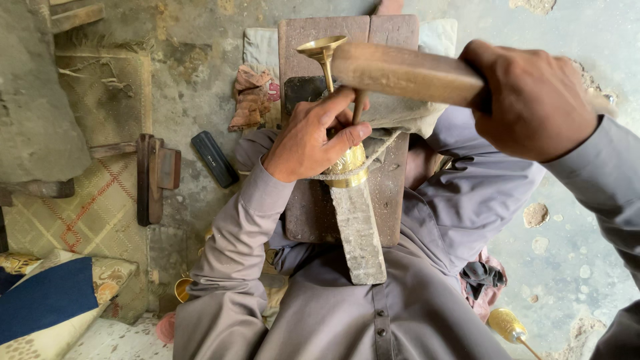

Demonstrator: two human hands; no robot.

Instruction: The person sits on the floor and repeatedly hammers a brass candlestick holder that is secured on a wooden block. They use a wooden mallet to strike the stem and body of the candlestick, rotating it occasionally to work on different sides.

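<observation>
Our left hand (310,137) was wrapped around the shiny brass cup (343,157) lying on the wooden block (387,200). Our right hand (533,100) squeezed a wooden mallet (400,70) above it.

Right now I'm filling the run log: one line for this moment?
left hand: steadies brass goblet on wooden block | right hand: grips wooden mallet raised above it

Wooden mallet (400,70) over brass vessel (348,163)
</observation>
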